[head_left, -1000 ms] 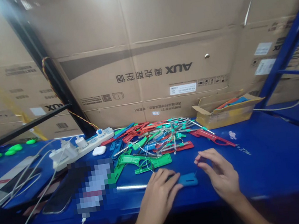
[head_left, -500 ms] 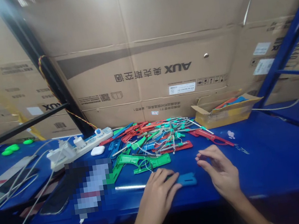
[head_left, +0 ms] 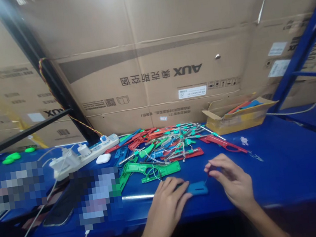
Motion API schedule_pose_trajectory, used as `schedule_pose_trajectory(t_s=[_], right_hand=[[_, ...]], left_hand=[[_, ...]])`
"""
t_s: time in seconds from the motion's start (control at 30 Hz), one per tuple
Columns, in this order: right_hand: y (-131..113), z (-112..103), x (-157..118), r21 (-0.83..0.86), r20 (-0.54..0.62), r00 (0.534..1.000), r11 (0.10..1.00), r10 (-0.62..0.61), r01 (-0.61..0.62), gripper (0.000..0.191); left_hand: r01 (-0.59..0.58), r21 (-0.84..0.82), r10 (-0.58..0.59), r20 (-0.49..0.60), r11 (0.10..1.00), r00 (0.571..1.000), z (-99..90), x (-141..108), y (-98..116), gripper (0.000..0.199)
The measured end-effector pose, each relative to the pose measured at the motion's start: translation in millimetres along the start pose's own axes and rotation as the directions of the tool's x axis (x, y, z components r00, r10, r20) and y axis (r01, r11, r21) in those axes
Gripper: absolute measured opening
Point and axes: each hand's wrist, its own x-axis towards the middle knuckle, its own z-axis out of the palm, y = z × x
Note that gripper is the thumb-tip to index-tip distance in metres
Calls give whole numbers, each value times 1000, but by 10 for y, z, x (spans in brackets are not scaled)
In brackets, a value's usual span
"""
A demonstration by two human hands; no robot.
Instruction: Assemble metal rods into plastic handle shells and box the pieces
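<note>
Along the bench [head_left: 284, 163], left hand [head_left: 166, 207] on one blue piece [head_left: 199, 188], right hand [head_left: 233, 180] beside.

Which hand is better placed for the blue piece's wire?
Right, probably: the right hand has its fingers at the thin wire, while the left hand holds the blue plastic piece down.

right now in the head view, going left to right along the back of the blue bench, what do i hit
white power strip → white earbud case → tangle of red, green and blue plastic parts with wires → open cardboard box of coloured plastic pieces
</note>
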Motion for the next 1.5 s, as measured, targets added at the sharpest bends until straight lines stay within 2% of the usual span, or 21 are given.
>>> schedule_pose_trajectory(t_s=[0.17,0.3,0.57,0.77,0.9,1.13,1.27,1.37,1.5], right_hand=[[4,-11,-48,-49,54,998,998,-43,46,35],[-39,-3,-53,-56,30,999,998,13,-11,37],[-68,3,3,54,-24,994,993,103,-102,21],[-71,-47,9,-111,8,999,993,36,-35,28],[-123,-113,46,-164,55,997,985,54,-45,30],[-217,-130,93,-115,126,991,993,43,-29,27],[-149,-143,55,-163,35,999,986,42,-36,18],[-94,-182,40,-294,-31,999,956,13,-22,17],[-146,-219,70,-351,68,998,936,7,17,22]], left_hand=[[-1,-7,1,-1,1000,1000,0,0,3,32],[0,-14,0,-3,1000,1000,1,6,5,32],[5,-12,-5,-4,1000,1000,-13,7,5,32],[-2,-10,2,-13,1000,1000,-6,2,6,32],[-8,-12,8,-23,1000,1000,-11,1,13,32],[-5,-7,4,-14,1000,1000,-14,2,18,32],[-12,-7,12,-21,1000,1000,-4,10,10,32],[-5,-5,5,-22,1000,1000,-2,6,4,32],[-4,-2,4,-30,1000,1000,-12,1,7,31]])
